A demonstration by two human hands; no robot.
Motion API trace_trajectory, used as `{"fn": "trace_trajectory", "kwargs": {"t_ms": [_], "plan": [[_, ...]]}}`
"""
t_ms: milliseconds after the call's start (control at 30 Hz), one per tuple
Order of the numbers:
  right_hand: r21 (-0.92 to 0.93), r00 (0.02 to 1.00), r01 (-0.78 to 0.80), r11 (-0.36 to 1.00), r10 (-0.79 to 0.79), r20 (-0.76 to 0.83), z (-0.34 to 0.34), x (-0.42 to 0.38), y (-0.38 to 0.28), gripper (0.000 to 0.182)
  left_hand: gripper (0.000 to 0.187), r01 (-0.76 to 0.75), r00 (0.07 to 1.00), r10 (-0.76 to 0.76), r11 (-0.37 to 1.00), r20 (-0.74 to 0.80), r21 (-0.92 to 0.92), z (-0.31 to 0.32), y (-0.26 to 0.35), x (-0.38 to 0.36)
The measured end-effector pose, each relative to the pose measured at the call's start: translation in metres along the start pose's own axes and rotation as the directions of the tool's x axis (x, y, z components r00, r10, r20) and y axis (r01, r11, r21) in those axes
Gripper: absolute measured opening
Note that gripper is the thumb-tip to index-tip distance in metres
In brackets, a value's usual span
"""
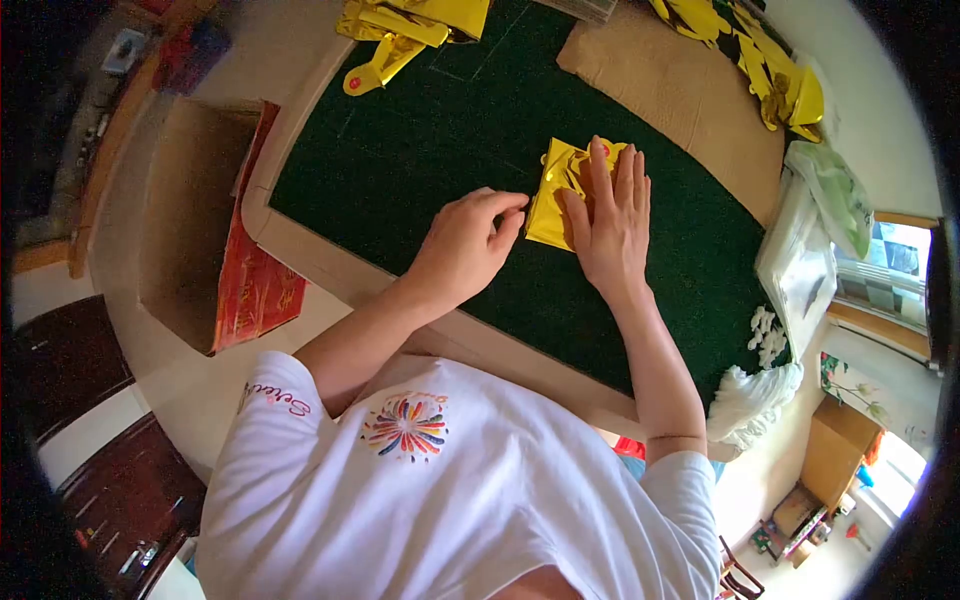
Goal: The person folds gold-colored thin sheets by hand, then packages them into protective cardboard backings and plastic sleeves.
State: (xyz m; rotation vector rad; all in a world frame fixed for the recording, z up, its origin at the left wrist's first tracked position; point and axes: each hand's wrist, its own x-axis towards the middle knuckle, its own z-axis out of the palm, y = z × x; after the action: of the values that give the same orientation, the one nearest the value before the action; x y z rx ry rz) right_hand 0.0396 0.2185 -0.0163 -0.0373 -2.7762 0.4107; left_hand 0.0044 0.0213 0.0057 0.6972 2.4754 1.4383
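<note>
A folded piece of shiny gold foil (547,215), which looks like a flattened foil balloon, lies on the dark green table cover (400,170). A small red mark shows near its top edge. My right hand (615,225) lies palm down on the foil's right part, fingers stretched out and thumb apart, hiding some of it. By the foil's left edge is my left hand (465,240), its fingers curled in and its index fingertip close to the edge. Whether anything is pinched in it is hidden.
More gold foil pieces (415,30) lie at the far left, and others (780,85) at the far right on brown cardboard (670,90). Plastic bags (800,240) and a bundle of white string (755,400) lie on the right. An open red-sided carton (255,290) stands left of the table.
</note>
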Motion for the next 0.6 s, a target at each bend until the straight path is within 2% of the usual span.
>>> {"fn": "trace_trajectory", "kwargs": {"t_ms": [33,100,133,200,267,300,433,500,533,600], "plan": [[-0.004,1.000,-0.002,1.000,0.002,0.005,0.000,0.000,0.001,0.065,0.020,-0.001,1.000,0.001,1.000,0.000,-0.002,-0.001,0.002,0.001],[-0.010,1.000,-0.006,1.000,0.006,0.010,-0.001,0.000,0.001,0.066,0.026,0.242,0.969,-0.219,0.926,0.111,-0.288,-0.002,0.005,0.003],[-0.018,0.999,-0.015,1.000,0.016,0.028,-0.002,0.000,-0.001,0.065,0.026,0.243,0.969,-0.219,0.926,0.113,-0.289,-0.004,0.009,0.005],[-0.024,0.998,-0.024,0.999,0.025,0.051,-0.002,-0.001,-0.003,0.064,0.031,0.453,0.881,-0.358,0.830,0.309,-0.327,-0.006,0.017,0.007],[-0.021,0.998,-0.028,0.999,0.029,0.046,-0.003,0.000,-0.003,0.064,0.030,0.184,0.983,-0.180,0.928,0.043,-0.324,0.001,-0.005,0.003],[-0.020,0.998,-0.029,0.999,0.030,0.049,-0.002,0.000,-0.003,0.064,0.026,0.182,0.983,-0.184,0.938,0.023,-0.296,-0.001,-0.005,0.005],[-0.010,0.999,-0.021,1.000,0.022,0.041,-0.001,0.000,-0.001,0.063,0.021,0.182,0.979,-0.157,0.960,0.129,-0.212,0.002,-0.007,0.009],[-0.008,0.999,-0.025,1.000,0.025,0.035,0.000,0.000,-0.001,0.063,0.014,0.286,0.944,-0.235,0.933,0.231,-0.220,0.000,0.002,0.011],[-0.015,0.999,-0.026,1.000,0.026,0.031,-0.001,0.000,-0.001,0.062,0.014,0.286,0.944,-0.235,0.933,0.234,-0.220,0.001,0.001,0.011],[-0.020,0.999,-0.029,0.999,0.030,0.029,0.000,0.000,-0.001,0.061,0.012,0.274,0.954,-0.211,0.899,0.212,-0.342,0.003,-0.002,0.011]]}}
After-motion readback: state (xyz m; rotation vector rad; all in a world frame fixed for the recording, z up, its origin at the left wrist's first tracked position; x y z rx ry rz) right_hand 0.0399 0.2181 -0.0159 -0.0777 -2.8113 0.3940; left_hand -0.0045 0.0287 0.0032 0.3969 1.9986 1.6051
